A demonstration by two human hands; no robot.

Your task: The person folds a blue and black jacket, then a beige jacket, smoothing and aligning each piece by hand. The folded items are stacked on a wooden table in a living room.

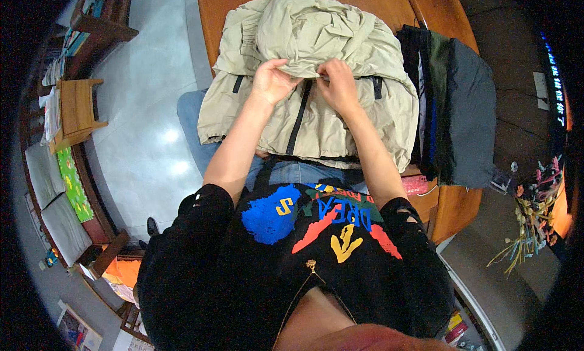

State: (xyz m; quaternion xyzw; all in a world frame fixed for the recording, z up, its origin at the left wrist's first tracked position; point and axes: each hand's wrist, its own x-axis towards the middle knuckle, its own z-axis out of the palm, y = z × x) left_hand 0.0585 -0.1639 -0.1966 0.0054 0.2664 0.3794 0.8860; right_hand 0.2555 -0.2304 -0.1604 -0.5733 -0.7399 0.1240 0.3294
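Observation:
A light beige jacket (255,117) lies spread in front of me, partly on the wooden table and partly over my lap. Its bunched hood (304,28) is at the far end, and a dark zipper (299,117) runs down the middle. My left hand (275,81) grips the fabric edge below the hood, thumb on top and fingers partly beneath. Just right of it, my right hand (336,83) pinches the same edge near the top of the zipper. Some fingertips of both hands are hidden by the cloth.
Folded dark garments (465,107) are stacked on the wooden table (453,13) to the right. Dried flowers (535,211) stand at the far right. On the left are a wooden stool (79,111), a bench with cushions (58,211) and pale floor tiles (149,107).

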